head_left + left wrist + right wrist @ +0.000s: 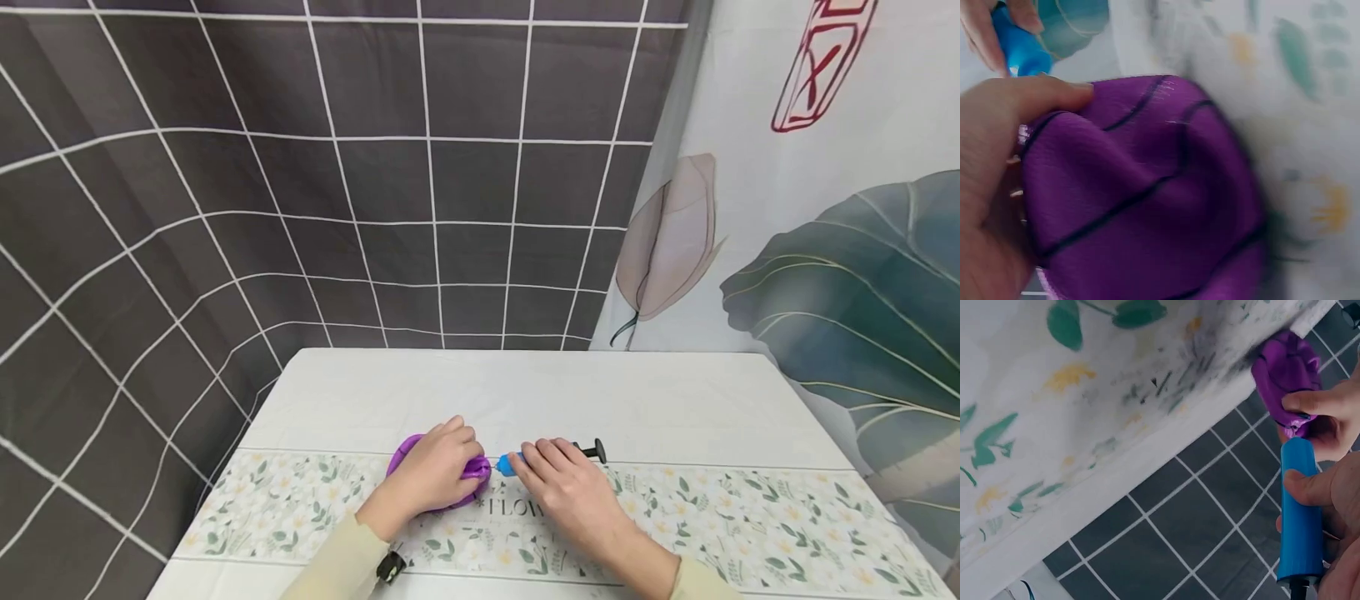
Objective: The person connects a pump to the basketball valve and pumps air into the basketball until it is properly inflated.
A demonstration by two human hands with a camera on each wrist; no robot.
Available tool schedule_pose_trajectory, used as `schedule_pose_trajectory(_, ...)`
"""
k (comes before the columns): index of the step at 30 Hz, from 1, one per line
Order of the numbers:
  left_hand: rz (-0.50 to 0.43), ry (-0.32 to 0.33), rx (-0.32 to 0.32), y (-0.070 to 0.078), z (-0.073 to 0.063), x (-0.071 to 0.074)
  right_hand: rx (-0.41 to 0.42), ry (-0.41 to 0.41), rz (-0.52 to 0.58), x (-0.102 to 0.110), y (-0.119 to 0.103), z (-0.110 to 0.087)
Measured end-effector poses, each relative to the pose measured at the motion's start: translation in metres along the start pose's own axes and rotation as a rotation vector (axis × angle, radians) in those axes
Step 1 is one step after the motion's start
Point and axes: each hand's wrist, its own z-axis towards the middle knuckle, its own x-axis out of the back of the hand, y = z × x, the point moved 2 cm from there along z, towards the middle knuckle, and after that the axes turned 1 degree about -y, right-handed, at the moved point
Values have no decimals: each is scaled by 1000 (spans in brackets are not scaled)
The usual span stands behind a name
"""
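A limp, dented purple ball with black seam lines fills much of the left wrist view. My left hand grips it by the edge, the thumb pressing on its folded skin. My right hand holds the barrel of a blue hand pump, fingers curled round it. A black handle sticks out at the pump's far end in the head view. The pump's nose points at the ball, and a thin needle bridges the short gap between them. Where its tip meets the ball is hidden by folds and fingers.
Both hands work above a white table with a floral printed band. A dark grid-patterned curtain hangs behind and to the left. A white cloth with large leaf prints hangs at the right.
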Motion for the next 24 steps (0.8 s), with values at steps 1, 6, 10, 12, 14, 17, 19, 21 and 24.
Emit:
schedule_pose_trajectory(1, -24, 13, 5, -2, -1, -2, 0, -6, 2, 0, -1, 0)
schedule_pose_trajectory(6, -138, 17, 34, -8, -3, -11, -1, -8, 6, -4, -4, -2)
schedule_pose_trajectory(10, -187, -12, 36, -8, -1, -16, -8, -1, 17, -6, -4, -3)
schedule_pose_trajectory(12, -193, -24, 30, -7, 0, -18, -8, -16, 27, -8, -4, -5)
schedule_pose_trajectory(14, -194, -31, 19, -6, 1, -20, -5, -35, 31, -9, -4, -6)
schedule_pose_trajectory(17, -200, -34, -2, -4, 4, -21, -12, -57, 42, -11, -4, -8)
schedule_pose_trajectory(19, -202, -33, -15, -3, 5, -21, -18, -68, 46, -12, -4, -9)
schedule_pose_trajectory(21, -200, -35, -21, -3, 6, -22, -23, -76, 47, -14, -5, -9)
schedule_pose_trajectory(24, -195, -36, -27, -3, 6, -22, -24, -87, 45, -16, -6, -9)
